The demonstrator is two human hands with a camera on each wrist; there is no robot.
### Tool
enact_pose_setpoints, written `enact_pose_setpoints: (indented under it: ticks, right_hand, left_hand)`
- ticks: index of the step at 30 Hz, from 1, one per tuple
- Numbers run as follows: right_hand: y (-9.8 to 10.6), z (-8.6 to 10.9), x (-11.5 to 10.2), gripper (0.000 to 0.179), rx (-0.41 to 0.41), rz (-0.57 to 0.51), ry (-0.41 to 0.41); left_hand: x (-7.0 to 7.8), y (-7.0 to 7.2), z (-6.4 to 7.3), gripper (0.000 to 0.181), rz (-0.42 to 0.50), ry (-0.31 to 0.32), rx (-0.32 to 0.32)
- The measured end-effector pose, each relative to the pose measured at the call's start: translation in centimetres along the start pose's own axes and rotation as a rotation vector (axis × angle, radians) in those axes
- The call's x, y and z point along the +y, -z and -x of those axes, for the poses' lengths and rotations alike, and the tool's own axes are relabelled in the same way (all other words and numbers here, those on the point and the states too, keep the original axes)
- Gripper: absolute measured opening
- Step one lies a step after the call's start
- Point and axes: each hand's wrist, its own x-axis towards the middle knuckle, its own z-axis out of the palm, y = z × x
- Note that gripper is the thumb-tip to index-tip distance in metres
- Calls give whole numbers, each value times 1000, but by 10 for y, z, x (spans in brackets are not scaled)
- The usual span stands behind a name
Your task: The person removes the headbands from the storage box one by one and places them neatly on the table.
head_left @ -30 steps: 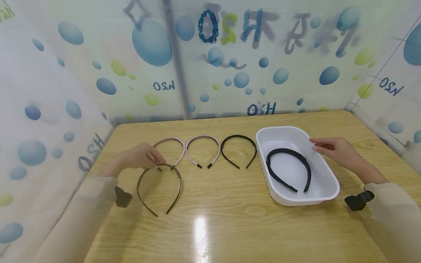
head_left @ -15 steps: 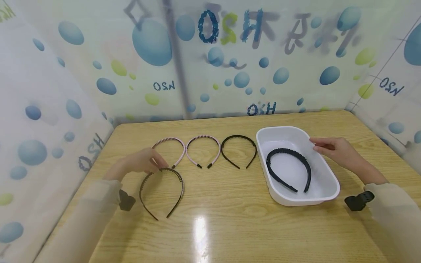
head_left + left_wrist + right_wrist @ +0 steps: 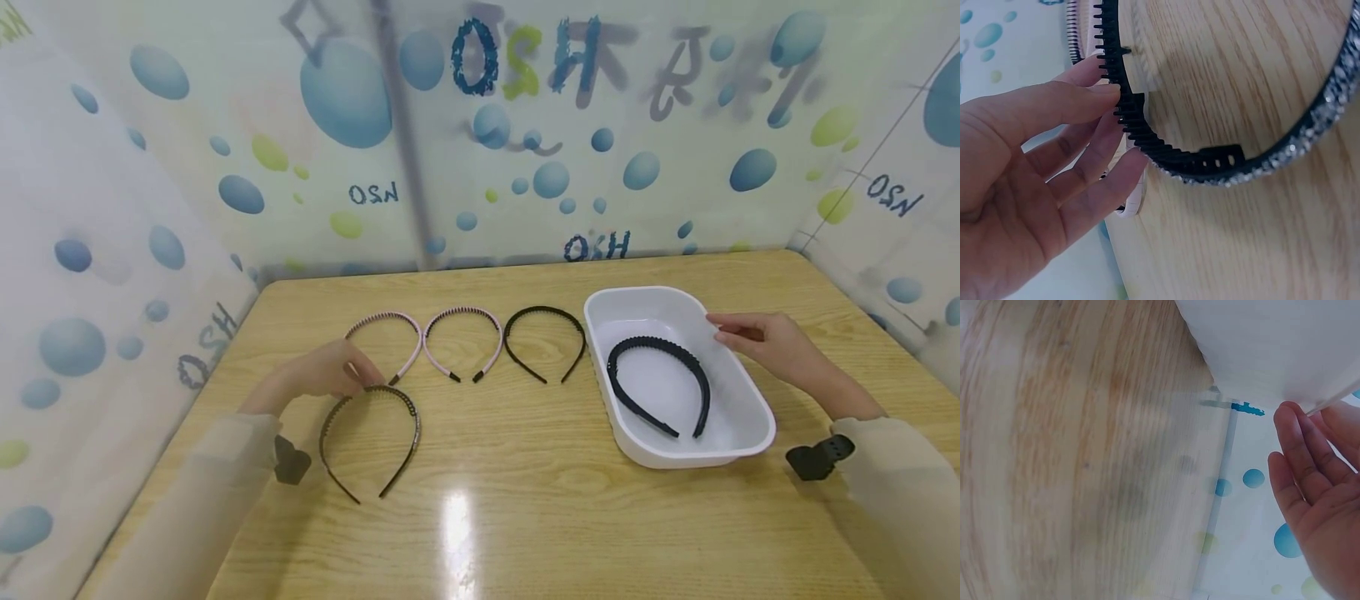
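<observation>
One glittery band was pinched in the left hand, the thumb on one face of its arc and fingers on the other, with comb teeth running along the part by the thumb. The band lay on the near side of that hand, its two ends pointing back towards the person; whether they touched the surface could not be told. Well apart, the right hand gripped the white tray, thumb and fingers closed on its rim.

The tray stood on the surface just left of the right hand, and inside it lay a thick black band. Just beyond the left hand, partly hidden by it, was a pink band. A second pink band lay right beside that one, further from the left hand, then a thin black band, near the tray and between the hands. Past both hands, behind everything, hung a backdrop printed with blue and green spots.
</observation>
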Motion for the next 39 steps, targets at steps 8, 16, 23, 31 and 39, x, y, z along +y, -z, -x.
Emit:
enact_pose_setpoints:
  ticks: [8,16,23,31,39]
  right_hand:
    - [0,0,-1,38,5,4,6]
    - [0,0,-2,38,4,4,7]
    - [1,0,-1,38,-1,9,1]
    - [0,0,0,38,3,7,12]
    - [0,0,0,37,2,2,16]
  left_hand:
    - [-1,-2,-1,31,-10,-1,12]
    - [-2,-4,-1,29,2,-9,17]
    - [-2,-5,-1,28,21,-36,17]
    - [-2,-5,-1,28,-35,-101,33]
    - [5,1,0,23,-64,-115,56]
